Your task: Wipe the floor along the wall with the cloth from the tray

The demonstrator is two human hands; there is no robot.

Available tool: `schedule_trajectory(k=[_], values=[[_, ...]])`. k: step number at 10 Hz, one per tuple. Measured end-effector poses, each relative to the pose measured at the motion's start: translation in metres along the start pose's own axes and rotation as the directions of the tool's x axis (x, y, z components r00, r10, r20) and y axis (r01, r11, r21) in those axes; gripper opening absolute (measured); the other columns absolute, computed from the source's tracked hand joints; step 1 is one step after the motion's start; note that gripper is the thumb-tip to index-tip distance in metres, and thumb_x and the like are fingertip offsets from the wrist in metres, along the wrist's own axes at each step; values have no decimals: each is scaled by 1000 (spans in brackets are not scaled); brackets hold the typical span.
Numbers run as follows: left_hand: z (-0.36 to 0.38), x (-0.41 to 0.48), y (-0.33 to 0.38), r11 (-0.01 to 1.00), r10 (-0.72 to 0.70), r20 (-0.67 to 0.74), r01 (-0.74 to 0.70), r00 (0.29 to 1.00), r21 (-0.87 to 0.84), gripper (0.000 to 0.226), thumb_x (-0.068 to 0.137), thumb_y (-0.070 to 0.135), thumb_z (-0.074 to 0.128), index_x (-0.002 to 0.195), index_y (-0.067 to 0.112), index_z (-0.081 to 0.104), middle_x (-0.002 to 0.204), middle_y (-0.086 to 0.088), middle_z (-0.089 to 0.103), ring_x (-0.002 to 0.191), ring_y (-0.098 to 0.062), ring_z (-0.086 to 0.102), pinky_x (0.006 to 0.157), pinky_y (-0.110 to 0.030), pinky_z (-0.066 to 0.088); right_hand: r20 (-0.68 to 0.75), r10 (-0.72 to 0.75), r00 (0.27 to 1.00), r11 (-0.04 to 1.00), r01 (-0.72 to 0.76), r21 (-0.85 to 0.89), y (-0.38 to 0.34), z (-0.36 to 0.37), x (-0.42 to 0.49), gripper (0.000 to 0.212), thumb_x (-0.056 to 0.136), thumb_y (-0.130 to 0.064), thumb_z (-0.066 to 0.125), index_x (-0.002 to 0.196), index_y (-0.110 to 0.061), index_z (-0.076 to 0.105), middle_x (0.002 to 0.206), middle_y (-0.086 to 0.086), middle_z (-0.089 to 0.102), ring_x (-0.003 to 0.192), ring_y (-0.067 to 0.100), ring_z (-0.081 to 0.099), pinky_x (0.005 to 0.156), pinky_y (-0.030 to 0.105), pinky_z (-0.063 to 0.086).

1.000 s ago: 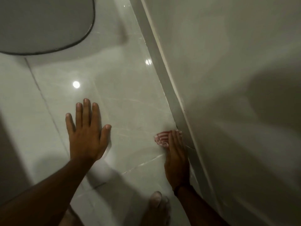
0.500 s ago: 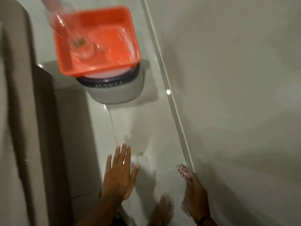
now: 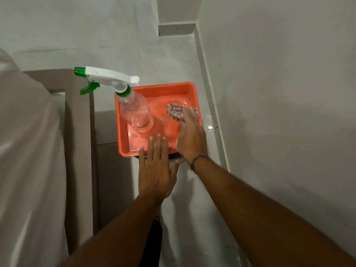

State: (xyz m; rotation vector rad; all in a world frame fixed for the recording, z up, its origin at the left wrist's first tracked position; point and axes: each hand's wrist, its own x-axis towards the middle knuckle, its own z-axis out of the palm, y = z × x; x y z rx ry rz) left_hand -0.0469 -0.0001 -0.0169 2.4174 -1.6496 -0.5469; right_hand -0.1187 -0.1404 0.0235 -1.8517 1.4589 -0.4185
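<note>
Cloth sits at the tray's far right corner, under my right hand, whose fingers lie loosely curled over it; whether they grip it I cannot tell. I judge it best to bunch it firmly, clear of the spray bottle. My left hand hovers flat and spread, empty, at the tray's near edge.

The tray is showing as glossy orange plastic; the spray bottle is looking clear and smooth, its trigger head matt plastic; the cloth is appearing soft and striped; the floor is reflecting faintly; the wall is looking matt.
</note>
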Motion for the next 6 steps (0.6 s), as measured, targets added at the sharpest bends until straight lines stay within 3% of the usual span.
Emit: schedule_trajectory(k=[2,3,4,5,6], values=[[9,32,-37,999,-11,65,9,998,37,85,106,64,35,170,8,26,178,-16,28,168,-33,13,135,-58,5,98,-33,995,954,60,-292,-2,52,85,62,106,-13,50,161,-10,22,170,14,25,160,29,15,128,52,25],[14,28,-42,998,30,39,-32,999,62,86,105,66,36,169,9,28,176,-16,32,166,-35,18,135,-53,-6,239,-6,971,891,113,-440,24,70,80,80,105,-34,56,163,-12,6,174,13,8,161,32,1,130,55,12],[11,31,-40,998,28,29,-29,999,55,88,105,70,33,170,10,27,177,-15,31,166,-34,18,135,-54,-6,320,5,947,876,150,-458,25,72,79,81,107,-50,42,163,-12,-2,174,14,-4,160,33,-9,130,56,2],[-5,29,-31,999,3,41,-5,999,54,92,105,73,27,171,9,23,178,-14,25,167,-33,15,134,-60,6,316,-6,949,900,143,-412,1,50,73,78,108,-53,30,163,-13,-7,174,13,-11,159,31,-14,130,58,4],[-21,15,-18,999,18,14,-18,1000,37,92,105,73,26,171,9,20,180,-13,18,167,-33,14,135,-58,3,242,-47,969,945,121,-303,-20,25,47,77,108,-52,33,164,-17,-7,174,8,-10,160,27,-14,130,57,7]])
